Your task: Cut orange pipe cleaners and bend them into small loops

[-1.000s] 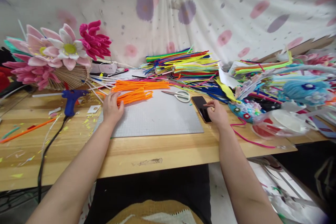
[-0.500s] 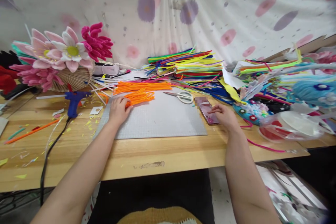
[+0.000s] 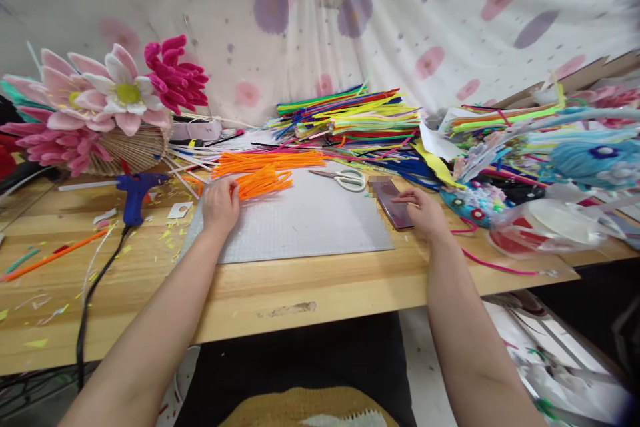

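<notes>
My left hand [image 3: 221,205] rests at the left end of a bundle of orange pipe cleaners [image 3: 265,183]; its fingers are curled and drawn together, and what they may hold is hidden. The bundle lies on a grey cutting mat [image 3: 310,233], with a second row of orange stems behind it. At the mat's right side, my right hand [image 3: 425,211] reaches over a phone [image 3: 393,202], index finger stretched out at its screen and the other fingers bent. Nothing is gripped in this hand. Scissors with pale handles [image 3: 350,180] lie at the mat's upper right.
A blue glue gun [image 3: 134,197] stands on the left with its cord running toward me. Fuzzy flowers [image 3: 125,90] rise behind it. Colourful pipe cleaners [image 3: 350,117] are piled at the back. A plastic-wrapped roll [image 3: 555,230] and blue flower pieces crowd the right.
The view has shifted slightly. My left fingers have drawn in from atop the orange stems to their left end. My right index finger has straightened over the phone, whose screen looks darker.
</notes>
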`<move>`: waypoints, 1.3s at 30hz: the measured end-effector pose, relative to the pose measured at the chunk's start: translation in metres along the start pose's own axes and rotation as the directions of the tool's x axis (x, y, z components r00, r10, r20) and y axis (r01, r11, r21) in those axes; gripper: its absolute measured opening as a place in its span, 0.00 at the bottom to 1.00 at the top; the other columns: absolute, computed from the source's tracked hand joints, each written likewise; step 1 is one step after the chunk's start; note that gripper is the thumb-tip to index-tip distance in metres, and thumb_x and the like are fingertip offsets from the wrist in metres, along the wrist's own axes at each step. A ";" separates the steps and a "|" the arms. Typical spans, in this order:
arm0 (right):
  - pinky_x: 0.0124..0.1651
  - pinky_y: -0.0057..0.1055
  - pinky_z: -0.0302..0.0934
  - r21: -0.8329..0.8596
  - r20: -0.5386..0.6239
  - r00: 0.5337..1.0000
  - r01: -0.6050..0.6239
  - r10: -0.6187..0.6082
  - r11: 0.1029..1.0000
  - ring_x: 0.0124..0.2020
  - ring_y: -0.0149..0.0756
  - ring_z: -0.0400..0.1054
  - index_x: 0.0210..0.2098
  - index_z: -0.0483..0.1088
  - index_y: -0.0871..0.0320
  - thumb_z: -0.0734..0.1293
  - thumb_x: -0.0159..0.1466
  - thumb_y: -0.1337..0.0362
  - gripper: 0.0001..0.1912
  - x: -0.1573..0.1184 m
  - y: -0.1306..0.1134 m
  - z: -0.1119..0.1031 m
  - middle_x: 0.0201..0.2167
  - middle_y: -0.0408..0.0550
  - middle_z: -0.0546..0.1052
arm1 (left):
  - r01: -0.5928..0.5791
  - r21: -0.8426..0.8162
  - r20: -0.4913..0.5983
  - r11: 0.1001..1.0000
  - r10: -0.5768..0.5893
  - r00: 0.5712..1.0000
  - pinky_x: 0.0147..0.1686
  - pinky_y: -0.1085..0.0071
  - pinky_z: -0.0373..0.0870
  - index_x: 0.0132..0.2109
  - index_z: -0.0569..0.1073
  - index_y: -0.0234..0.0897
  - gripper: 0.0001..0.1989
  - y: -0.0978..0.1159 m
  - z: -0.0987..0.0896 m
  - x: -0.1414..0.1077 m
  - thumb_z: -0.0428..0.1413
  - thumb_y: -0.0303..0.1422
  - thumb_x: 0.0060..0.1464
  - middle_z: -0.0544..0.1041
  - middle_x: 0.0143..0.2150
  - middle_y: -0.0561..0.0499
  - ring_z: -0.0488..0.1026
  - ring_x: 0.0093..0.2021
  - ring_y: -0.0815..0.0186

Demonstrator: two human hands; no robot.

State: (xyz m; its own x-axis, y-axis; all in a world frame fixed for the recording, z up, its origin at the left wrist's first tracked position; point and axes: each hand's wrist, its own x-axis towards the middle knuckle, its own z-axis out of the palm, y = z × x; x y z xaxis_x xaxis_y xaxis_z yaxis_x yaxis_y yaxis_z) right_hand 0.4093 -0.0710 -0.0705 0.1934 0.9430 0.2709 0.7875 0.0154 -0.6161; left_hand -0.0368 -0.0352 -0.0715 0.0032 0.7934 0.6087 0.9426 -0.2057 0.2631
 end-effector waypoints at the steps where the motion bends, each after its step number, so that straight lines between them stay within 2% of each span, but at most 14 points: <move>1: 0.33 0.32 0.58 0.000 0.003 1.000 -0.004 0.004 1.000 0.36 0.40 0.70 0.34 0.65 0.57 0.54 0.45 0.74 0.18 0.000 -0.001 0.000 0.32 0.46 0.78 | 0.013 0.005 0.003 1.000 -0.014 1.000 0.42 0.62 0.60 0.41 0.67 0.35 0.10 0.000 0.000 0.000 0.43 0.32 0.56 0.73 0.38 0.43 0.69 0.41 0.57; 4: 0.32 0.32 0.58 0.020 0.024 1.000 0.002 -0.003 1.000 0.34 0.39 0.70 0.33 0.65 0.57 0.54 0.45 0.74 0.18 -0.001 -0.002 0.000 0.32 0.47 0.78 | 0.033 0.021 0.040 0.999 -0.033 0.999 0.42 0.62 0.60 0.42 0.67 0.36 0.12 0.002 -0.001 -0.001 0.45 0.36 0.55 0.73 0.41 0.43 0.69 0.42 0.56; 7: 0.31 0.31 0.58 0.071 0.093 0.996 -0.007 0.000 0.997 0.32 0.38 0.70 0.32 0.66 0.58 0.55 0.44 0.73 0.17 0.000 -0.001 0.001 0.32 0.48 0.78 | 0.071 0.060 0.090 0.996 -0.076 0.993 0.40 0.62 0.61 0.42 0.67 0.36 0.13 0.002 -0.001 -0.001 0.50 0.38 0.51 0.73 0.39 0.43 0.69 0.42 0.54; 9: 0.32 0.31 0.58 0.062 0.084 0.996 -0.028 0.023 0.998 0.34 0.39 0.70 0.33 0.66 0.58 0.54 0.44 0.73 0.18 0.001 0.003 0.002 0.32 0.47 0.78 | 0.110 0.088 0.099 0.990 -0.118 0.988 0.38 0.61 0.62 0.42 0.67 0.37 0.13 0.001 0.000 -0.002 0.52 0.38 0.49 0.73 0.38 0.43 0.69 0.40 0.54; 12: 0.33 0.32 0.58 -0.010 0.012 0.998 -0.063 0.063 0.998 0.38 0.40 0.70 0.35 0.67 0.57 0.55 0.45 0.73 0.19 0.002 0.010 0.001 0.32 0.46 0.78 | 0.152 0.095 0.086 0.984 -0.160 0.983 0.36 0.62 0.62 0.41 0.66 0.37 0.14 -0.001 0.002 -0.002 0.53 0.38 0.47 0.73 0.36 0.44 0.70 0.38 0.54; 15: 0.36 0.33 0.58 -0.060 -0.013 0.994 -0.106 0.105 0.993 0.41 0.40 0.69 0.34 0.67 0.57 0.55 0.46 0.74 0.18 0.003 0.012 -0.002 0.33 0.46 0.78 | 0.168 0.065 0.075 0.984 -0.172 0.982 0.36 0.63 0.62 0.41 0.66 0.37 0.14 -0.002 0.002 -0.003 0.53 0.39 0.48 0.72 0.36 0.44 0.70 0.38 0.55; 20: 0.38 0.34 0.59 -0.104 -0.074 0.982 -0.183 0.176 0.978 0.42 0.40 0.69 0.33 0.66 0.56 0.56 0.47 0.74 0.16 0.000 0.008 -0.007 0.34 0.46 0.78 | 0.217 -0.015 -0.021 0.976 -0.217 0.976 0.37 0.64 0.62 0.42 0.66 0.36 0.13 0.000 -0.001 -0.002 0.43 0.38 0.55 0.72 0.38 0.42 0.70 0.40 0.56; 24: 0.37 0.32 0.60 -0.021 -0.053 0.993 -0.107 0.105 0.994 0.38 0.39 0.70 0.32 0.67 0.57 0.56 0.48 0.72 0.14 0.000 0.007 -0.004 0.30 0.46 0.78 | 0.280 -0.052 -0.050 0.959 -0.283 0.958 0.36 0.63 0.62 0.41 0.66 0.35 0.14 0.000 -0.004 -0.002 0.39 0.36 0.58 0.72 0.39 0.41 0.70 0.40 0.56; 27: 0.34 0.32 0.61 0.041 0.013 0.998 -0.069 0.069 0.997 0.34 0.39 0.70 0.29 0.68 0.57 0.57 0.48 0.71 0.12 -0.001 0.008 -0.002 0.27 0.46 0.78 | 0.293 -0.098 -0.062 0.951 -0.299 0.952 0.36 0.63 0.62 0.42 0.66 0.36 0.13 0.000 -0.006 -0.002 0.41 0.37 0.57 0.72 0.39 0.41 0.69 0.40 0.55; 30: 0.32 0.32 0.60 0.027 -0.017 0.996 -0.084 0.084 0.996 0.32 0.39 0.69 0.29 0.69 0.57 0.57 0.48 0.70 0.12 -0.002 0.010 -0.003 0.27 0.46 0.78 | 0.297 -0.108 -0.069 0.949 -0.305 0.950 0.35 0.63 0.62 0.43 0.65 0.37 0.13 0.000 -0.008 -0.002 0.44 0.38 0.55 0.72 0.39 0.42 0.69 0.39 0.56; 34: 0.31 0.32 0.59 -0.056 -0.061 0.986 -0.161 0.157 0.985 0.32 0.39 0.69 0.28 0.68 0.57 0.57 0.48 0.71 0.11 -0.001 0.011 -0.007 0.29 0.46 0.78 | 0.308 -0.040 -0.036 0.951 -0.309 0.950 0.31 0.66 0.60 0.36 0.66 0.38 0.11 0.000 -0.008 -0.002 0.47 0.40 0.52 0.70 0.30 0.47 0.68 0.33 0.58; 37: 0.31 0.32 0.58 -0.086 -0.095 0.971 -0.227 0.219 0.970 0.33 0.39 0.69 0.28 0.66 0.56 0.57 0.48 0.71 0.10 -0.001 0.011 -0.009 0.29 0.46 0.78 | 0.268 -0.014 -0.021 0.963 -0.268 0.963 0.29 0.68 0.58 0.30 0.64 0.39 0.07 -0.001 -0.007 -0.002 0.47 0.36 0.51 0.67 0.25 0.51 0.67 0.30 0.61; 39: 0.32 0.32 0.59 -0.076 -0.118 0.971 -0.220 0.210 0.973 0.33 0.39 0.70 0.28 0.66 0.56 0.57 0.47 0.72 0.10 -0.001 0.010 -0.010 0.29 0.46 0.78 | 0.251 0.004 0.005 0.968 -0.251 0.968 0.29 0.68 0.58 0.28 0.63 0.39 0.06 -0.002 -0.006 -0.002 0.46 0.34 0.51 0.66 0.24 0.51 0.66 0.30 0.62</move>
State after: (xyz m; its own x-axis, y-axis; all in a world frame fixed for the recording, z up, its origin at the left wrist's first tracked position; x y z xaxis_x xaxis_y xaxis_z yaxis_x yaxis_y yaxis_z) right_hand 0.4227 -0.0748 -0.0691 0.4221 0.8793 0.2204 0.7677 -0.2174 -0.6028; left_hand -0.0406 -0.0398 -0.0682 -0.2316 0.8225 0.5195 0.9147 0.0023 0.4042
